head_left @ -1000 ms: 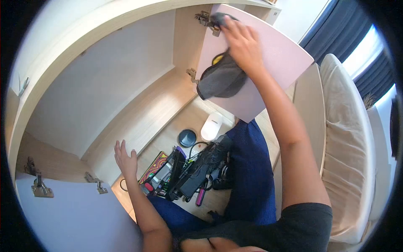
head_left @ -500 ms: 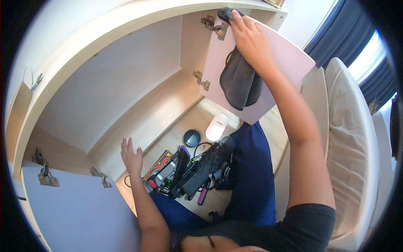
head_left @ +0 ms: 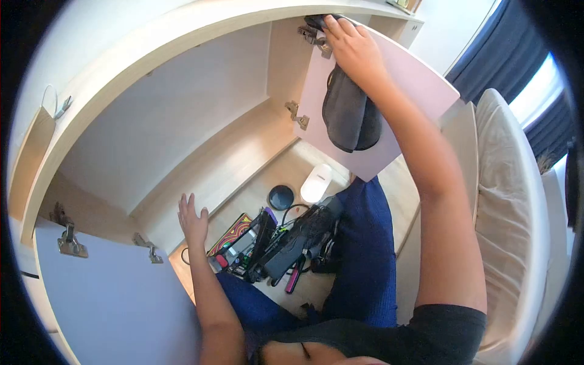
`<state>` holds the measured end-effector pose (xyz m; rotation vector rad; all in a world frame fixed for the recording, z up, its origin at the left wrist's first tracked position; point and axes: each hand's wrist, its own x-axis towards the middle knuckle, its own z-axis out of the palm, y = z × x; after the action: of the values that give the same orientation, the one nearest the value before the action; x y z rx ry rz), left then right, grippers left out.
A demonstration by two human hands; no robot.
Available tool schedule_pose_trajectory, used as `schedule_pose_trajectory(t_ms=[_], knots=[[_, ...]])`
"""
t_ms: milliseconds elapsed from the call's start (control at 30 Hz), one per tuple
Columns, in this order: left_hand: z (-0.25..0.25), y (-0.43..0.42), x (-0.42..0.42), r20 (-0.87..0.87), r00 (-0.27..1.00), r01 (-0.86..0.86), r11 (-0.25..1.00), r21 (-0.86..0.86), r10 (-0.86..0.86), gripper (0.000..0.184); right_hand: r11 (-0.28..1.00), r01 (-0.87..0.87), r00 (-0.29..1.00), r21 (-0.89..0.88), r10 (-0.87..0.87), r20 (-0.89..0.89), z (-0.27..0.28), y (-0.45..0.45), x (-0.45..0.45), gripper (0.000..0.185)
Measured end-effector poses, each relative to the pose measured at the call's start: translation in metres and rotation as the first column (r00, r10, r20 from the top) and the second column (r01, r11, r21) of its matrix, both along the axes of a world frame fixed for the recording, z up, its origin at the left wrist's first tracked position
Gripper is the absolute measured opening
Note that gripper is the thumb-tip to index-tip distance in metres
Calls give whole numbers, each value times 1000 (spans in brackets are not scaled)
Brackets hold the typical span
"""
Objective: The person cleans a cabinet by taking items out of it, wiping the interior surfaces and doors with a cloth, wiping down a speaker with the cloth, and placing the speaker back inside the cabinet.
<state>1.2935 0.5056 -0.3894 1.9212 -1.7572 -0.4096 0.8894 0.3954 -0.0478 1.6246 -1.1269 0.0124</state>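
Note:
My right hand (head_left: 356, 52) presses a dark grey cloth (head_left: 353, 115) to the inner face of the open right cabinet door (head_left: 413, 91), close to its top hinge (head_left: 314, 41). Part of the cloth bunches under my fingers, and the rest hangs down the door. My left hand (head_left: 194, 220) is held with its fingers spread, beside the front ledge of the cabinet (head_left: 213, 164); whether it touches the ledge I cannot tell. The inside of the cabinet shows a pale back wall and a light wood base.
On the floor between my legs lies a pile of cables and black items (head_left: 298, 243). Beyond it are a round dark lid-like disc (head_left: 281, 198) and a white oblong case (head_left: 316, 184). The left cabinet door (head_left: 115, 292) stands open. A cream cushion (head_left: 505, 213) is at right.
My right hand and the cloth have shifted slightly up and left along the door, towards the top hinge. My left hand stays spread near the ledge. The view has shifted a little.

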Motion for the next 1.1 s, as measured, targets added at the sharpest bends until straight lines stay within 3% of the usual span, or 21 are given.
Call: schedule_pose_trajectory(t_ms=[67,100,133,233,300,333,367,467,533,567,633,700,733,800,867,933,1000,1033,1100], knots=[[-5,-2,3,-33,999,37,999,-23,-38,58,999,10,999,38,-8,-41,-19,-4,0,31],[-4,-4,2,-27,999,33,999,-27,-34,58,994,-104,994,20,105,-20,-25,-1,1,32],[-5,-4,1,-22,1000,18,1000,-22,-19,56,994,-108,994,20,108,-13,-27,3,-2,32],[6,-9,-6,-3,1000,20,999,-39,-20,48,968,-69,975,-240,117,188,-8,13,-9,33],[28,-11,-25,-8,999,45,997,-60,-46,42,969,-137,906,-204,206,370,7,9,-10,33],[50,-12,-38,-103,991,75,994,-76,-82,38,968,-197,843,-154,247,477,10,5,-6,34],[64,-12,-51,-198,972,110,990,-89,-126,33,975,-153,869,-160,210,448,13,1,-2,29],[80,-15,-78,-197,944,222,951,-214,-265,28,992,-46,894,-118,94,438,15,2,-7,21],[98,-5,-94,-218,921,274,936,-222,-322,27,970,-33,859,-242,151,489,14,22,-13,21],[106,2,-100,-248,898,310,923,-230,-363,26,987,77,800,-143,25,599,12,48,-18,26],[113,18,-103,-286,882,330,924,-191,-374,25,926,323,783,-195,-146,605,-2,85,-44,35],[114,32,-103,-422,823,353,924,-144,-380,23,851,331,842,-407,-72,534,-21,110,-68,41],[109,38,-98,-423,830,342,930,-132,-365,23,860,322,841,-396,-67,537,-33,113,-75,41],[92,49,-90,-411,829,344,925,-160,-379,23,832,304,926,-463,-143,351,-57,115,-79,43],[76,64,-84,-388,853,334,936,-108,-349,23,869,348,913,-352,-228,339,-84,114,-78,47],[65,70,-87,-506,813,278,956,-96,-288,21,965,262,935,5,-255,247,-117,106,-72,52],[56,69,-90,-569,786,248,967,-65,-240,21,966,110,967,236,-158,198,-181,93,-73,52],[56,66,-93,-581,777,241,967,-80,-242,21,966,97,970,242,-146,195,-203,88,-75,52],[77,61,-100,-614,757,235,970,-65,-225,22,925,65,995,373,-31,-97,-232,76,-73,55]])
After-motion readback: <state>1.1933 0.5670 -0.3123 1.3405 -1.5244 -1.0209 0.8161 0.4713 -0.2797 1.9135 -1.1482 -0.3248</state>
